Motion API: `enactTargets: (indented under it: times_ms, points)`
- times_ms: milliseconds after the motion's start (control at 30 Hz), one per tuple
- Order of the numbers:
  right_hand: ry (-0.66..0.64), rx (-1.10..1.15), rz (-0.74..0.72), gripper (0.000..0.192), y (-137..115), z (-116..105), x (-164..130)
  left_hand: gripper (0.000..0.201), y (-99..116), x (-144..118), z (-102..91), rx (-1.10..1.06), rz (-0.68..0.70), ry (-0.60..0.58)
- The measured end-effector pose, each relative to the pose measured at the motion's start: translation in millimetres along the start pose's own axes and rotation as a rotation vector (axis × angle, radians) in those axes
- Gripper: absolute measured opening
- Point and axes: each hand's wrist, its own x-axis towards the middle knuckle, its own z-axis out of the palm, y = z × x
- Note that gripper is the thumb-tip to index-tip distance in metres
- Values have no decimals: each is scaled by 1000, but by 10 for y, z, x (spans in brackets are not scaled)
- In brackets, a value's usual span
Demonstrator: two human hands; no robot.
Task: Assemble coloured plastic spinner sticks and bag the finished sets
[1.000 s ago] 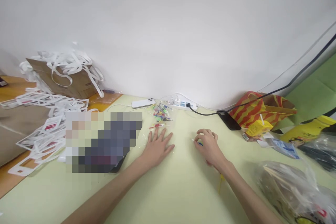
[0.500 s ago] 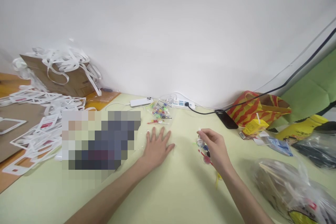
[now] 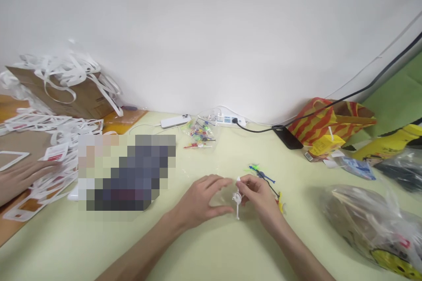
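Observation:
My right hand (image 3: 259,195) pinches a small white plastic stick piece (image 3: 237,202) with a pointed top and a round middle part, holding it upright over the pale green table (image 3: 204,254). Just left of that piece, my left hand (image 3: 206,197) is open, thumb and fingers spread apart toward it without gripping. Beyond and beside my right hand lie blue and green plastic pieces (image 3: 263,173), a thin black one, and a yellow piece (image 3: 281,202) partly covered by the hand.
A clear bag of coloured pieces (image 3: 201,129) lies near a power strip (image 3: 227,119) and white phone (image 3: 174,121). At right are a black phone (image 3: 287,137), drink carton (image 3: 325,147) and plastic bag (image 3: 359,219). Another person's hand (image 3: 29,178) rests among white frames (image 3: 59,175).
My left hand has lifted off the table and come right. My right hand has moved left with the white piece, uncovering coloured pieces. Another person's hand has appeared at left.

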Motion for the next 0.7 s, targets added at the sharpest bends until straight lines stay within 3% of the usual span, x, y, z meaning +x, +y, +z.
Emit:
enactTargets:
  times_ms: [67,200,400,500,700]
  points:
    - [-8,-20,5,45,38,13,-4,55,32,-3,58,18,56,-8]
    - [-44,19,-13,43,54,55,-21,28,60,-1,135,50,79,18]
    - [-164,48,-78,35,6,79,-75,12,16,13,53,-240,-204,221]
    - [-250,-1,-76,31,14,122,-111,14,8,24,20,-377,-293,244]
    - [-143,-143,-139,24,56,178,-127,18,34,23,57,-545,-367,201]
